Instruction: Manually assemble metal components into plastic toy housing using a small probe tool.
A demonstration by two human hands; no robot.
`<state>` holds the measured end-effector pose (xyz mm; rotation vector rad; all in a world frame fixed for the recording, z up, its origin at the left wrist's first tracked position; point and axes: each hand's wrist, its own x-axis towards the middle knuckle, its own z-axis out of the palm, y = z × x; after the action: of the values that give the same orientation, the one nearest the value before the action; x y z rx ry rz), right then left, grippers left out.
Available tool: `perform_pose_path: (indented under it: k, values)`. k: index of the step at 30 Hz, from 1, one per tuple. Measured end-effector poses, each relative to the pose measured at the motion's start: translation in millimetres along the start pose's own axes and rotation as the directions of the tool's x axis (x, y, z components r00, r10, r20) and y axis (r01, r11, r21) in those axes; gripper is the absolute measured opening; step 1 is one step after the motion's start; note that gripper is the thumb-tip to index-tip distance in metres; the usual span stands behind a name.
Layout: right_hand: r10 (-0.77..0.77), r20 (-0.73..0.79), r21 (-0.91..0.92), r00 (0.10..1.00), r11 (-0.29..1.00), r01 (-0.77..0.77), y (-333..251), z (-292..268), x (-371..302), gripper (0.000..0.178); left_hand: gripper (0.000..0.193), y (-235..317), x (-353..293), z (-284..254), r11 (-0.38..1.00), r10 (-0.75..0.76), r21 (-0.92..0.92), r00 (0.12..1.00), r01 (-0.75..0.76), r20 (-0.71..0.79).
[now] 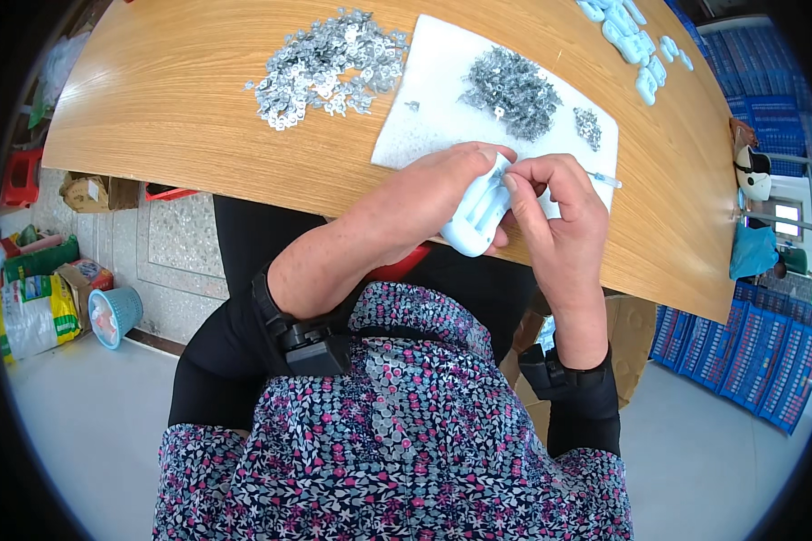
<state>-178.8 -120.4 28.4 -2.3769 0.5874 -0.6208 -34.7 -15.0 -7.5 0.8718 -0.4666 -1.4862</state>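
- Where the desk (180, 90) ends at its near left corner, a cardboard box (88, 193) shows just past it, and a light-blue basket (124, 311) stands on the floor lower down.
- Left of the desk's middle, back from the near edge, lies a loose heap of flat silvery metal pieces (334, 68).
- My left hand (456, 178) is at the near edge, its fingers clamped on a pale blue plastic case (469, 236) that I hold tilted.
- A white cloth (433, 54) lies right of the silvery heap; on it sit a darker heap of small metal parts (514, 95) and, to its right, a much smaller heap (588, 128).
- My right hand (564, 194) meets the case near its upper end, thumb and forefinger tips close to each other; I cannot tell whether a small part is between them.
- Just beside that hand, a thin pale blue stick (606, 180) lies at the cloth's right edge.
- More pale blue cases (627, 41) lie scattered near the desk's right edge, toward its far end.
- Beyond the near right corner stand blue racks (749, 356).
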Motion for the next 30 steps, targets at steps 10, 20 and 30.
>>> perform_pose_path:
  k: [10,20,30]
  values:
    - [0.3,0.086,0.228,0.95,0.922,-0.312,-9,-3,6,0.008,0.054,5,-3,3,1.0,-0.002,0.013,1.0,0.002,0.024]
    - [0.255,0.073,0.101,0.964,0.96,-0.261,-3,-4,4,0.008,0.051,7,-5,2,0.997,-0.07,-0.014,0.998,0.07,-0.008]
    - [-0.057,0.157,-0.16,0.986,0.984,0.082,-1,-5,12,0.011,0.049,4,-3,1,0.998,-0.043,0.036,0.999,0.043,0.016]
